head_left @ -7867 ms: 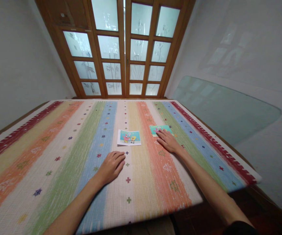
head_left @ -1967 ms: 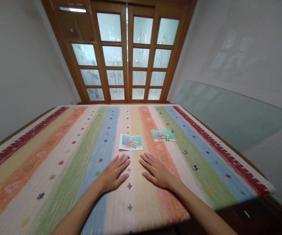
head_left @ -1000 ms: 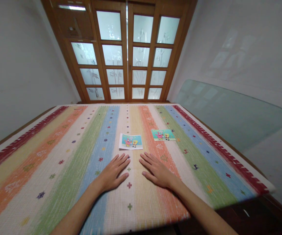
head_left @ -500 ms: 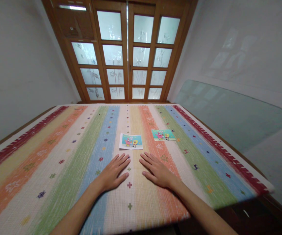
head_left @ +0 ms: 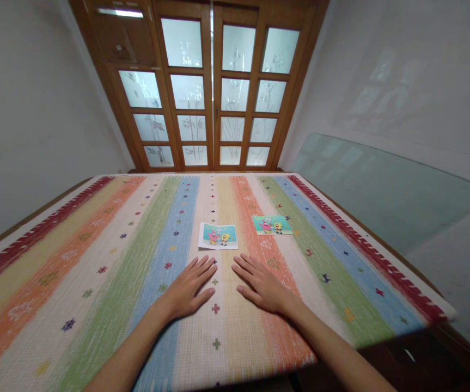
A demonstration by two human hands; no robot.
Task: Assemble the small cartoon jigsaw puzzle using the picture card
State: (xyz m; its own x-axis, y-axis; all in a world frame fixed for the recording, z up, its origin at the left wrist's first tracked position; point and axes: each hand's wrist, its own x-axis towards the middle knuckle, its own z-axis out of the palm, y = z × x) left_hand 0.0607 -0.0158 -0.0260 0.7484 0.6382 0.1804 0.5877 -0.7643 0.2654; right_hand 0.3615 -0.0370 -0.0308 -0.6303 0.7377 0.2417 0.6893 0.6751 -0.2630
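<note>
My left hand (head_left: pixel 191 286) lies palm down on the striped tablecloth (head_left: pixel 96 321), fingers stretched out, holding nothing. Opposite it, my right hand (head_left: pixel 261 283) rests flat on the cloth too, its fingers apart and nothing in it. Just beyond the fingertips is a cartoon picture on white-bordered paper (head_left: pixel 219 236), its left edge a little raised. Farther right lies a similar cartoon picture card (head_left: pixel 272 225) with no white border, flat on the orange and white stripes. Neither hand touches a picture.
Wooden doors with frosted panes (head_left: pixel 191 90) stand behind the table's far edge. A large glass sheet (head_left: pixel 382 185) leans on the right wall. White walls (head_left: pixel 26 98) close in both sides. The table's near edge drops off by my forearms.
</note>
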